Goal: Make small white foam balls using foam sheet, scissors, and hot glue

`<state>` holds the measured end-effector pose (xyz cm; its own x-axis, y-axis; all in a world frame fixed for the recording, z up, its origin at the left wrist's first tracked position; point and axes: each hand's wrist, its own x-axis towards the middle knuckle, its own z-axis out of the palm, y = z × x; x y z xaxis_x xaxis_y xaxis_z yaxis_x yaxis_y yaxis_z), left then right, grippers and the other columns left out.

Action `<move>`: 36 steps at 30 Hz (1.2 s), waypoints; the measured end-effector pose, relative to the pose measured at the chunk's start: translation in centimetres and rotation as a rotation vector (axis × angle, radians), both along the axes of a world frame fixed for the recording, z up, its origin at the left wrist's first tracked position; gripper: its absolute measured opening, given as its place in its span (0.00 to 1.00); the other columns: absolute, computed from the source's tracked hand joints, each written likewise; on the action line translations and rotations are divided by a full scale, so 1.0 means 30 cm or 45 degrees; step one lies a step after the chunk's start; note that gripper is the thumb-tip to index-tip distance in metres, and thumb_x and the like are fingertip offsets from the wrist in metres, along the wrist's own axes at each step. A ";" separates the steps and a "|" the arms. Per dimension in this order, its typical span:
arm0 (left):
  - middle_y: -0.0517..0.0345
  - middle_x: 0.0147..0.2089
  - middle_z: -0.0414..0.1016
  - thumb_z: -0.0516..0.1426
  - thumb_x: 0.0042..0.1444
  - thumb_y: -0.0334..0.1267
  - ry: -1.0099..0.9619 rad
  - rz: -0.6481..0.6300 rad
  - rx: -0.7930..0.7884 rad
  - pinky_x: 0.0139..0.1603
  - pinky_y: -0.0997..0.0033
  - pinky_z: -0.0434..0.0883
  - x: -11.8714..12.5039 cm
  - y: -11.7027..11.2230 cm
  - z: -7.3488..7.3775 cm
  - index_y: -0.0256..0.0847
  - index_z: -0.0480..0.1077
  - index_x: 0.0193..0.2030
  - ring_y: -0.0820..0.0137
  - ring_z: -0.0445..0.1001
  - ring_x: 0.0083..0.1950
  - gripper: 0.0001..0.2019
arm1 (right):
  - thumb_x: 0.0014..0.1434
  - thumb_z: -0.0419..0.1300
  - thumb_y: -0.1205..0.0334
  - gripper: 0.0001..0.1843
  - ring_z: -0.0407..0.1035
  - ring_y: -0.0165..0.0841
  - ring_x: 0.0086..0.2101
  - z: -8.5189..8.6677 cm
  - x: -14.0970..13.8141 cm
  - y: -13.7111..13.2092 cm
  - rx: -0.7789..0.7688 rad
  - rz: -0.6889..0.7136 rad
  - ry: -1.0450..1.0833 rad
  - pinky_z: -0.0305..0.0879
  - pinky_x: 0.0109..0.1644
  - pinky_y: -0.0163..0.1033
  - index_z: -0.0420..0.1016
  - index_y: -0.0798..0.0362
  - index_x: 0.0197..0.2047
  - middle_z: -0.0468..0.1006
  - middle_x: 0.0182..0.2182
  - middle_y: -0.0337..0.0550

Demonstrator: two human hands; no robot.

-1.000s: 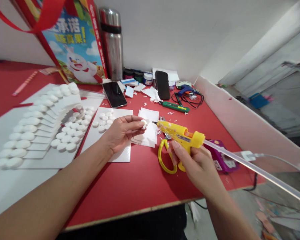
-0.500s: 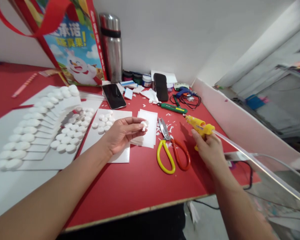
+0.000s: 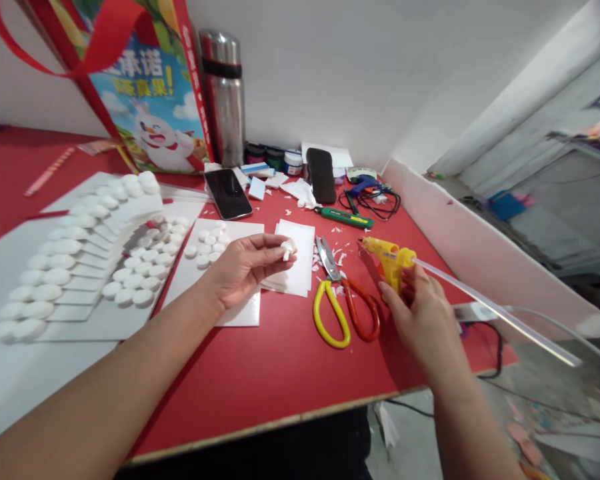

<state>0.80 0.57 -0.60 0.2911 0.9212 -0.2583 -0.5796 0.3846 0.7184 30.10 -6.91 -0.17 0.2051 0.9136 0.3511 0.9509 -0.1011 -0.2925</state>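
1. Table (image 3: 280,373): red, spanning the scene.
2. Bag (image 3: 155,100): upright, far left.
3. Right hand (image 3: 427,317): right, loosely curled at the yellow gun (image 3: 393,263); I cannot tell if it grips.
4. Left hand (image 3: 247,267): centre, thumb and fingers pinching a white piece (image 3: 287,249).
5. Scissors (image 3: 331,263): between the hands.
6. Gun: right of the scissors, nose leftward.
7. White piece: at the left fingertips, above cards (image 3: 303,267).

Left hand (image 3: 247,265) pinches; right hand (image 3: 425,313) curls, thumb extended.
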 end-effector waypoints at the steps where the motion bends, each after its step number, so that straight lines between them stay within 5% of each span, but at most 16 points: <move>1: 0.49 0.37 0.84 0.71 0.47 0.23 -0.004 -0.003 0.001 0.50 0.66 0.82 0.001 0.001 -0.001 0.31 0.82 0.38 0.68 0.84 0.39 0.11 | 0.67 0.58 0.47 0.32 0.75 0.55 0.51 0.013 -0.016 -0.034 0.044 0.010 -0.051 0.70 0.52 0.55 0.70 0.65 0.63 0.78 0.53 0.70; 4: 0.49 0.37 0.84 0.71 0.47 0.24 -0.002 -0.030 0.018 0.50 0.66 0.82 0.003 0.001 -0.003 0.32 0.82 0.38 0.67 0.84 0.39 0.11 | 0.71 0.57 0.51 0.20 0.77 0.46 0.46 0.060 -0.078 -0.108 0.206 0.133 -0.040 0.70 0.51 0.47 0.77 0.56 0.56 0.82 0.48 0.57; 6: 0.50 0.37 0.84 0.71 0.46 0.24 0.022 -0.033 0.027 0.48 0.68 0.81 0.003 0.001 -0.004 0.32 0.82 0.38 0.67 0.84 0.38 0.11 | 0.71 0.57 0.52 0.15 0.78 0.40 0.39 0.081 -0.119 -0.119 0.077 0.233 -0.013 0.70 0.45 0.42 0.79 0.52 0.50 0.83 0.43 0.50; 11: 0.50 0.39 0.84 0.72 0.47 0.25 0.063 -0.022 0.070 0.49 0.69 0.80 -0.001 -0.001 -0.006 0.32 0.82 0.39 0.69 0.83 0.39 0.11 | 0.65 0.63 0.51 0.26 0.76 0.51 0.45 0.071 -0.197 -0.060 -0.341 0.306 -0.339 0.71 0.49 0.49 0.73 0.60 0.58 0.77 0.47 0.61; 16: 0.50 0.39 0.84 0.72 0.47 0.27 0.098 -0.031 0.089 0.49 0.68 0.80 -0.002 -0.004 -0.006 0.33 0.82 0.37 0.68 0.83 0.39 0.10 | 0.59 0.60 0.64 0.17 0.76 0.49 0.40 0.073 -0.268 -0.020 -0.569 0.192 -0.490 0.67 0.41 0.44 0.71 0.62 0.51 0.75 0.42 0.62; 20: 0.50 0.38 0.84 0.72 0.47 0.27 0.099 -0.004 0.090 0.50 0.67 0.79 -0.001 -0.003 -0.004 0.33 0.81 0.37 0.68 0.83 0.39 0.09 | 0.63 0.56 0.65 0.13 0.77 0.46 0.35 0.084 -0.273 0.008 -0.722 0.188 -0.426 0.61 0.33 0.40 0.69 0.60 0.50 0.77 0.39 0.58; 25: 0.50 0.39 0.84 0.71 0.48 0.26 0.077 -0.020 0.083 0.49 0.67 0.80 -0.001 -0.001 -0.008 0.33 0.82 0.38 0.68 0.83 0.39 0.10 | 0.68 0.54 0.62 0.19 0.78 0.45 0.36 0.060 -0.237 0.044 -0.624 0.200 -0.440 0.61 0.34 0.41 0.68 0.61 0.59 0.79 0.40 0.57; 28: 0.51 0.38 0.85 0.71 0.48 0.26 0.057 -0.019 0.078 0.49 0.69 0.80 0.001 -0.002 -0.014 0.33 0.82 0.38 0.69 0.84 0.39 0.09 | 0.70 0.54 0.60 0.16 0.77 0.47 0.37 0.063 -0.230 0.055 -0.475 0.279 -0.486 0.66 0.40 0.45 0.75 0.60 0.53 0.78 0.42 0.61; 33: 0.51 0.38 0.85 0.72 0.47 0.26 0.032 -0.018 0.067 0.44 0.71 0.80 0.008 -0.004 -0.018 0.33 0.81 0.38 0.68 0.84 0.38 0.10 | 0.69 0.56 0.61 0.11 0.77 0.41 0.38 0.117 -0.272 0.113 -0.137 0.485 0.144 0.69 0.45 0.44 0.79 0.55 0.40 0.82 0.41 0.54; 36: 0.50 0.39 0.85 0.73 0.47 0.26 0.011 0.020 0.090 0.47 0.70 0.80 0.010 -0.002 -0.012 0.32 0.81 0.38 0.68 0.84 0.38 0.11 | 0.64 0.63 0.56 0.11 0.69 0.32 0.22 0.133 -0.322 0.198 -0.298 0.519 0.939 0.65 0.30 0.38 0.74 0.52 0.33 0.77 0.21 0.39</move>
